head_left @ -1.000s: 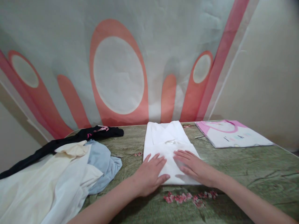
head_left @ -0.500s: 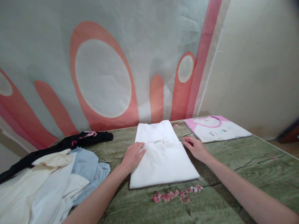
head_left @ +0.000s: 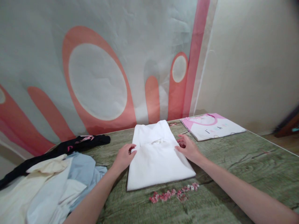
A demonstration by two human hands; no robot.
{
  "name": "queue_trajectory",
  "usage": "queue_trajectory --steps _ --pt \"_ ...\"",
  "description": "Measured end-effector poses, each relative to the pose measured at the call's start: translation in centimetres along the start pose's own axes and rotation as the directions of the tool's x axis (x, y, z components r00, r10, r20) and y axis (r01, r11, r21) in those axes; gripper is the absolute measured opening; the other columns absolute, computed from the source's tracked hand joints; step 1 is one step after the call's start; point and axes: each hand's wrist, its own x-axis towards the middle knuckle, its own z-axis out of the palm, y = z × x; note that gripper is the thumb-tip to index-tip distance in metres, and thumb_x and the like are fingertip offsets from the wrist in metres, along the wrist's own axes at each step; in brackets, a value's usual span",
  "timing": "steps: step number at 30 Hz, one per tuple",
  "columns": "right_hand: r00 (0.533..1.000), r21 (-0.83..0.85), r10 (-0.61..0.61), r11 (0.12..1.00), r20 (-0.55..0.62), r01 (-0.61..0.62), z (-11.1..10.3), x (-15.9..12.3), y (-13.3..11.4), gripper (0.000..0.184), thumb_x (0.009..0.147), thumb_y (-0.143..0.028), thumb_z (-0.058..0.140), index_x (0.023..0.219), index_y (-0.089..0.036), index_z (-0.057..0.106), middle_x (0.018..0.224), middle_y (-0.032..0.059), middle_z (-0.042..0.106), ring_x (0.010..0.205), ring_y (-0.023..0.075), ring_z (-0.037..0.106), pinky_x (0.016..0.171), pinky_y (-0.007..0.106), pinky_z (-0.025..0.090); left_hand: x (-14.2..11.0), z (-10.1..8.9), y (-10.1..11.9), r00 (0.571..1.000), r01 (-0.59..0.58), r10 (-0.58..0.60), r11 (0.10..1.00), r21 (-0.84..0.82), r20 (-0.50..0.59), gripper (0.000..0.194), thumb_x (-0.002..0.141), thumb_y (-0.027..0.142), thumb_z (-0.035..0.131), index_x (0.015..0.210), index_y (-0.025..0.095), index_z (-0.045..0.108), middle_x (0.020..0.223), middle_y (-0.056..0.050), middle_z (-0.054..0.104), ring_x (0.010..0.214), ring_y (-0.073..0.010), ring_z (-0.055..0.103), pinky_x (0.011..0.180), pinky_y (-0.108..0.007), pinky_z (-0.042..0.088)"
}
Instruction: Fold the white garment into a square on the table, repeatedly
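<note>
A folded white garment (head_left: 157,158) lies flat in the middle of the green wood-grain table (head_left: 233,168). My left hand (head_left: 123,156) sits at its left edge with fingers curled onto the cloth. My right hand (head_left: 188,148) rests at its right edge, fingers bent against the fabric. Whether either hand pinches the cloth I cannot make out.
A heap of unfolded clothes (head_left: 46,183), cream, light blue and black, fills the left of the table. A folded pink-and-white shirt (head_left: 213,127) lies at the back right. A pink flower print (head_left: 174,194) marks the table in front of the garment. A patterned wall hanging (head_left: 98,74) stands behind.
Both hands slid from the garment's near half outward to its left and right edges. The camera turned to the right, so everything shifted left in view.
</note>
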Motion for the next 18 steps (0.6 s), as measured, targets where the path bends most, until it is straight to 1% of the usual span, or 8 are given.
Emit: queue_trajectory --steps 2,5,7,10,12,14,16,18 --pt "1.0 0.01 0.001 1.0 0.008 -0.001 0.2 0.0 0.0 0.054 0.069 -0.023 0.065 0.117 -0.019 0.042 0.097 0.0057 0.06 0.075 0.0161 0.061 0.071 0.033 0.051 0.0 -0.2 0.3 0.998 0.063 -0.062 0.989 -0.136 0.006 0.029 0.072 0.029 0.054 0.096 0.014 0.061 0.095 -0.008 0.063 0.083 -0.0203 0.059 0.077 -0.033 0.046" --pt "1.0 0.036 0.002 0.999 0.028 -0.003 0.4 0.0 0.2 0.055 0.069 -0.023 0.065 0.118 -0.019 0.041 0.101 0.0076 0.059 0.081 0.0176 0.062 0.074 0.034 0.051 0.0 -0.3 1.1 0.987 0.161 -0.158 0.927 -0.338 0.037 0.034 0.068 0.029 0.058 0.098 0.012 0.059 0.099 -0.009 0.062 0.086 -0.0203 0.06 0.079 -0.033 0.047" --pt "0.999 0.052 0.008 0.999 0.04 -0.01 0.5 0.0 0.3 0.056 0.069 -0.022 0.065 0.118 -0.019 0.04 0.104 0.0085 0.059 0.085 0.0187 0.062 0.077 0.035 0.051 -0.1 -0.3 1.6 0.971 0.233 -0.23 0.872 -0.43 0.06 0.042 0.066 0.029 0.062 0.103 0.011 0.056 0.101 -0.011 0.061 0.083 -0.0193 0.06 0.075 -0.031 0.048" --pt "0.998 0.073 0.017 0.997 0.064 -0.022 0.5 -0.1 0.4 0.057 0.068 -0.019 0.066 0.119 -0.018 0.04 0.105 0.0088 0.058 0.09 0.0196 0.062 0.081 0.036 0.05 -0.1 -0.2 1.8 0.939 0.334 -0.327 0.79 -0.513 0.108 0.053 0.06 0.026 0.069 0.107 0.01 0.05 0.099 -0.011 0.06 0.077 -0.0171 0.061 0.069 -0.029 0.049" --pt "0.996 0.081 0.012 0.997 0.084 -0.019 0.5 -0.2 0.4 0.057 0.068 -0.018 0.065 0.119 -0.019 0.041 0.105 0.0086 0.059 0.092 0.0201 0.062 0.082 0.036 0.05 -0.2 -0.1 1.8 0.924 0.373 -0.35 0.746 -0.552 0.152 0.058 0.057 0.023 0.071 0.109 0.011 0.048 0.097 -0.01 0.059 0.075 -0.0162 0.061 0.067 -0.028 0.049" --pt "0.995 0.079 -0.001 0.997 0.102 -0.007 0.5 -0.3 0.3 0.056 0.068 -0.017 0.065 0.118 -0.019 0.041 0.107 0.0087 0.059 0.094 0.0206 0.061 0.083 0.037 0.05 -0.3 0.0 1.7 0.919 0.389 -0.344 0.721 -0.574 0.191 0.061 0.056 0.019 0.072 0.11 0.012 0.046 0.096 -0.009 0.059 0.075 -0.0162 0.061 0.065 -0.027 0.049" --pt "0.994 0.074 -0.015 0.997 0.111 0.007 0.5 -0.4 0.2 0.055 0.068 -0.017 0.065 0.117 -0.02 0.042 0.11 0.0091 0.058 0.096 0.0208 0.06 0.085 0.037 0.049 -0.5 0.2 1.5 0.922 0.386 -0.325 0.716 -0.581 0.212 0.061 0.055 0.016 0.071 0.111 0.013 0.045 0.095 -0.008 0.058 0.075 -0.0163 0.061 0.063 -0.025 0.049" --pt "0.993 0.073 -0.024 0.997 0.118 0.016 0.6 -0.4 0.3 0.054 0.068 -0.017 0.065 0.117 -0.02 0.043 0.111 0.0092 0.058 0.098 0.0206 0.06 0.087 0.038 0.048 -0.5 0.6 1.2 0.93 0.367 -0.302 0.736 -0.568 0.21 0.06 0.056 0.012 0.069 0.112 0.013 0.045 0.093 -0.007 0.058 0.074 -0.0163 0.061 0.061 -0.025 0.048"
